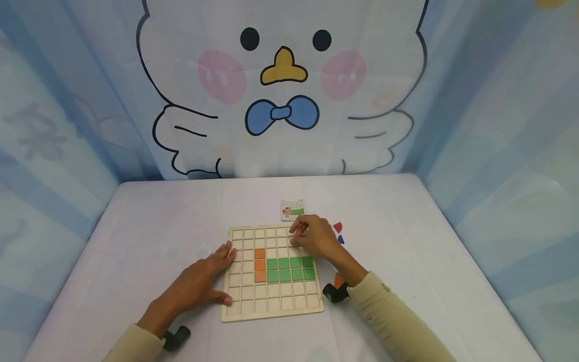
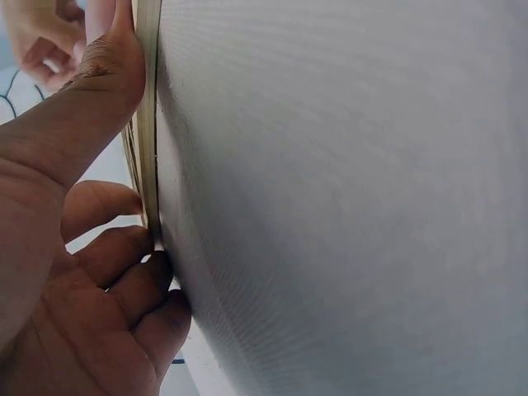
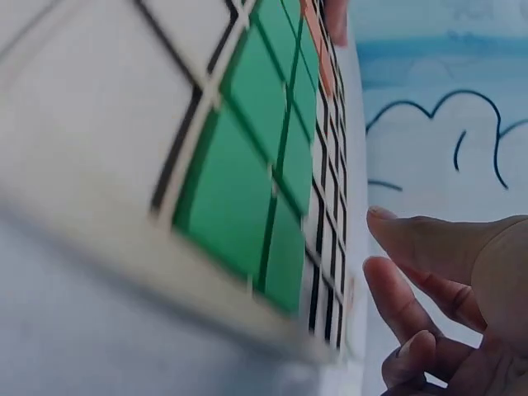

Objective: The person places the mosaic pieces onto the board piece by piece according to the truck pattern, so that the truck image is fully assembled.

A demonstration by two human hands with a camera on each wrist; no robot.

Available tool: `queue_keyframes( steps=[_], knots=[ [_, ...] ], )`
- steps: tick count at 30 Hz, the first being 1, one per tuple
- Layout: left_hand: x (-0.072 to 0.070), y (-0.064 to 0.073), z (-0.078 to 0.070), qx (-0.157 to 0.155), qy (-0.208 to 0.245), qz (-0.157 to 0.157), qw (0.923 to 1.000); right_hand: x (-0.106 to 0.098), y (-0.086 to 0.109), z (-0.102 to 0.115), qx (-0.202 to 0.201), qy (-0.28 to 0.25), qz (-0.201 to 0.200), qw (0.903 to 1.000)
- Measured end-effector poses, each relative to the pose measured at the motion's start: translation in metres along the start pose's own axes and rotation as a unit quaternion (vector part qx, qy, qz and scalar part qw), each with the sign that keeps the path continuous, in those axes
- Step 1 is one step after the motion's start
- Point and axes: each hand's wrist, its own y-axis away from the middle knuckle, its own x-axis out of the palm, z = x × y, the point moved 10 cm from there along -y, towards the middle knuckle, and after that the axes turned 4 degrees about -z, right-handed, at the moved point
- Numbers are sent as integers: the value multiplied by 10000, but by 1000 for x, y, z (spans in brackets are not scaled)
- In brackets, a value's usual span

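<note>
One grid board [image 1: 274, 303] between hands. Left hand [image 1: 203, 278] spread wide, touching board's edge; right hand [image 1: 318, 237] above far corner, fingertips narrowly parted. Eight green tiles [image 1: 284, 263], three orange tiles [image 1: 260, 265].

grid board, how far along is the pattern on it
Done: three orange squares and eight green squares sit in the grid board. In hand: the left hand rests at its left edge; the right hand is over its upper right, no piece visible in its grasp. Left: probably more squares, as loose orange lies alongside; the card is too small to compare.
</note>
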Motion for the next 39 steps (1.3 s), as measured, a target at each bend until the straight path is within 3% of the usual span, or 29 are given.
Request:
queue_keyframes(
  steps=[10,19,29,39],
  knots=[
    [0,0,1,21,-18,-8,10000,-51,1,-59,425,419,-546,9967],
    [1,-1,2,4,1,27,10000,-76,2,-97,795,839,-658,9911],
    [0,-1,2,18,-22,35,10000,-73,-6,-104,744,1029,-368,9912],
    [1,-1,3,-13,22,31,10000,-63,-7,-95,589,660,-342,9955]
  ],
)
